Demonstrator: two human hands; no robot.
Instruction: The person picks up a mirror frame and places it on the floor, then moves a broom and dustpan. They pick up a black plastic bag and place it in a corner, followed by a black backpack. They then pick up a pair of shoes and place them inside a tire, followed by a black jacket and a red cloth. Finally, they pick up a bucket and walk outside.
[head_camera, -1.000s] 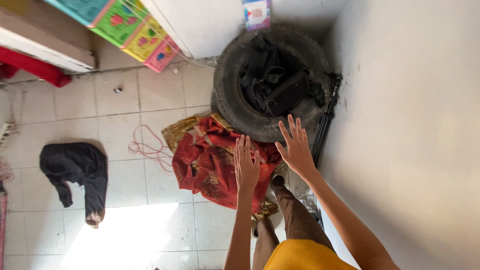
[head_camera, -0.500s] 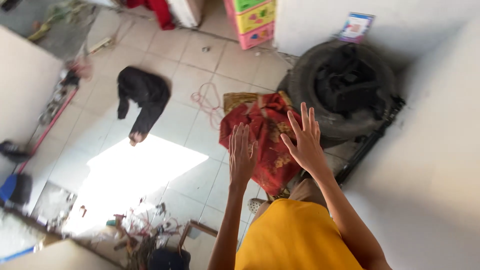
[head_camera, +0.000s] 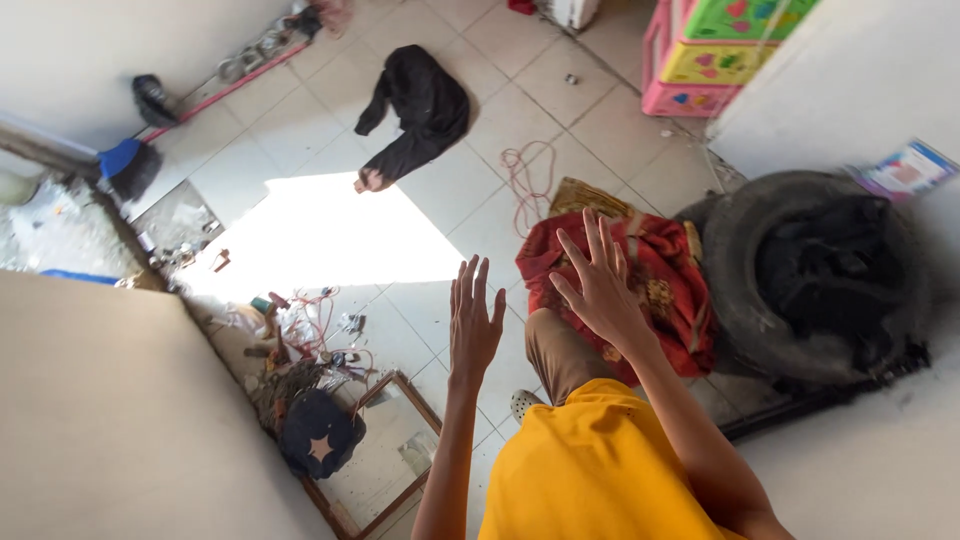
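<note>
Here both my hands are spread open and empty: my left hand (head_camera: 473, 322) over bare tile beside the crumpled red patterned cloth (head_camera: 655, 285), my right hand (head_camera: 600, 283) above that cloth. Stepping forward, I could snag the cloth and trip toward the worn black tyre (head_camera: 745, 285) beside it.

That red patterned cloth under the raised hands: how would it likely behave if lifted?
The red patterned cloth lies crumpled in folds on the floor tiles, so it probably hangs floppy and light. One edge seems to touch the tyre, so it might snag there.
</note>
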